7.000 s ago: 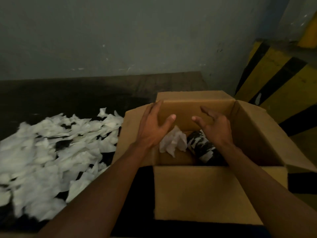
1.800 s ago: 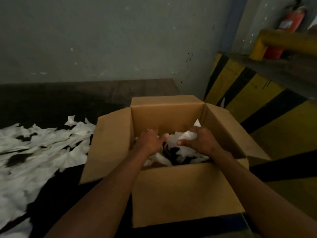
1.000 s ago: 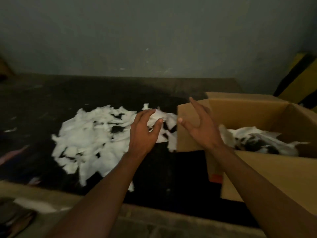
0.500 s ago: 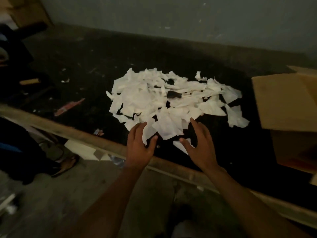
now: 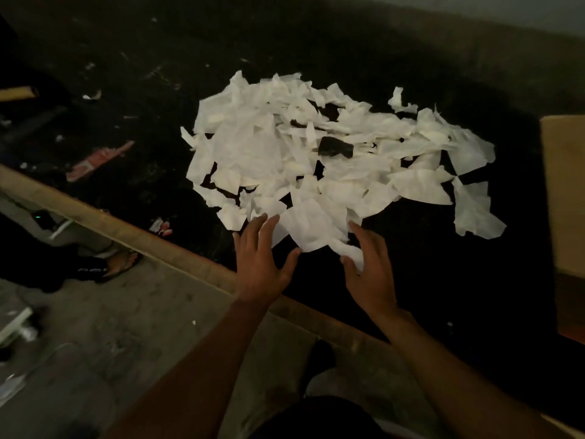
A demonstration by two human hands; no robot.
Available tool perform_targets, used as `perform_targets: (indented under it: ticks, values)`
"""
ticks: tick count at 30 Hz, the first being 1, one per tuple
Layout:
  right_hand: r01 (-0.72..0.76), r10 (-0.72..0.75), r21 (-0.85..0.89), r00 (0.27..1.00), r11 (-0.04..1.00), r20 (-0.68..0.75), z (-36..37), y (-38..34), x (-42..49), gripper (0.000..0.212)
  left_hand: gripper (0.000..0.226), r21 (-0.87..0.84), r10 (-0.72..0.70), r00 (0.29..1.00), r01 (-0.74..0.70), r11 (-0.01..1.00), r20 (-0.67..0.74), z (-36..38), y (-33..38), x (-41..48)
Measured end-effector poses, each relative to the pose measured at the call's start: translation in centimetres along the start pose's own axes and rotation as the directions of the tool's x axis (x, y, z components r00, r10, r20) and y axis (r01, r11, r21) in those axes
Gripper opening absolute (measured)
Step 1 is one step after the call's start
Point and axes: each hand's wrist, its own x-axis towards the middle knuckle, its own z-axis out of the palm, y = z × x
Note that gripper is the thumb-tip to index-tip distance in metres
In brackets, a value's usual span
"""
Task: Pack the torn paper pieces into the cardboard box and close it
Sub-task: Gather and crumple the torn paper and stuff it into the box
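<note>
A wide heap of torn white paper pieces (image 5: 316, 160) lies on a black table top (image 5: 443, 280). My left hand (image 5: 262, 264) hovers at the heap's near edge with fingers spread and straight, holding nothing. My right hand (image 5: 370, 267) is beside it, fingers spread, its tips touching the nearest white scrap. Only a flap and part of a side of the cardboard box (image 5: 566, 198) show at the right edge; its inside is out of view.
A dark lump (image 5: 335, 147) sits in the middle of the heap. A red-and-white scrap (image 5: 98, 160) and small bits litter the table's left part. The table's wooden front edge (image 5: 126, 229) runs diagonally. Another person's sandalled foot (image 5: 117, 264) is on the concrete floor below.
The view has swung left and down, away from the box, which now shows only at the right edge. Both hands have left the box and come to the heap's near edge.
</note>
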Motion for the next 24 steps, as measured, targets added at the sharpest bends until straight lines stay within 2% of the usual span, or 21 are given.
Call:
perform_targets:
  ticks: [4, 6, 8, 10, 15, 17, 21, 24]
  values:
    - [0.081, -0.082, -0.026, 0.996, 0.996, -0.039, -0.2, -0.6, 3.8, 0.065, 0.083, 0.103, -0.017, 1.0, 0.019, 0.995, -0.023, 1.2, 0.7, 3.4]
    - [0.115, -0.13, -0.233, 0.99, 0.966, -0.047, -0.1, -0.5, 6.3, 0.073, 0.092, 0.14, -0.029, 0.999, 0.023, 0.99, 0.037, 1.8, 0.5, 4.8]
    - [0.147, -0.16, -0.42, 0.987, 0.895, 0.003, -0.2, -0.3, 8.7, 0.086, 0.1, 0.161, -0.006, 0.993, -0.012, 0.987, 0.114, 2.3, 0.2, 6.2]
    - [0.18, -0.149, -0.5, 0.984, 0.847, 0.102, 0.1, 0.3, 11.3, 0.096, 0.105, 0.181, -0.007, 0.98, -0.03, 0.983, 0.198, 3.1, -0.4, 8.1]
    - [0.144, -0.029, -0.487, 0.971, 0.862, 0.237, 1.3, 2.3, 13.5, 0.107, 0.111, 0.251, 0.016, 0.952, -0.097, 0.963, 0.305, 4.3, -1.3, 10.8]
    - [0.129, -0.035, -0.456, 0.978, 0.881, 0.208, 1.5, 2.5, 13.7, 0.112, 0.111, 0.243, -0.005, 0.959, -0.066, 0.968, 0.283, 4.6, -1.6, 11.6]
    - [0.043, 0.005, -0.347, 0.991, 0.937, 0.135, 1.7, 2.5, 14.3, 0.119, 0.108, 0.139, 0.087, 0.968, -0.122, 0.983, 0.234, 5.0, -2.2, 12.9]
    - [0.069, -0.039, -0.401, 0.996, 0.914, 0.082, 2.2, 3.4, 14.6, 0.105, 0.105, 0.034, 0.157, 0.96, -0.169, 0.985, 0.234, 5.4, -3.0, 13.5]
